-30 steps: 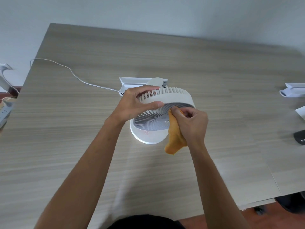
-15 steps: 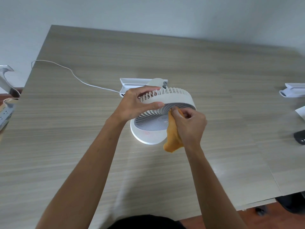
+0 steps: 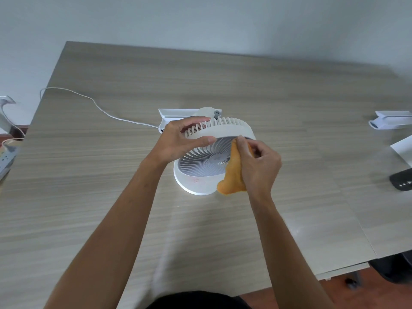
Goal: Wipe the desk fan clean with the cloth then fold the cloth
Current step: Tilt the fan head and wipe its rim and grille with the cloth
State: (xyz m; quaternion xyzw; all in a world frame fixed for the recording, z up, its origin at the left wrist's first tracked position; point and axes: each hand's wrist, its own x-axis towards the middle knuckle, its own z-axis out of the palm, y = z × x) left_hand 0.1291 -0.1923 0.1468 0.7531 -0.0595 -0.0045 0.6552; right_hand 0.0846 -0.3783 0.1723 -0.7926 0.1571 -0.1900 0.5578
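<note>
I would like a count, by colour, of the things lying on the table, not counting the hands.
White: 4, the fan, its cable, a holder at the right, a sheet at the right edge
Orange: 1, the cloth
Black: 1, a device at the right edge, only partly in view
Total: 6
</note>
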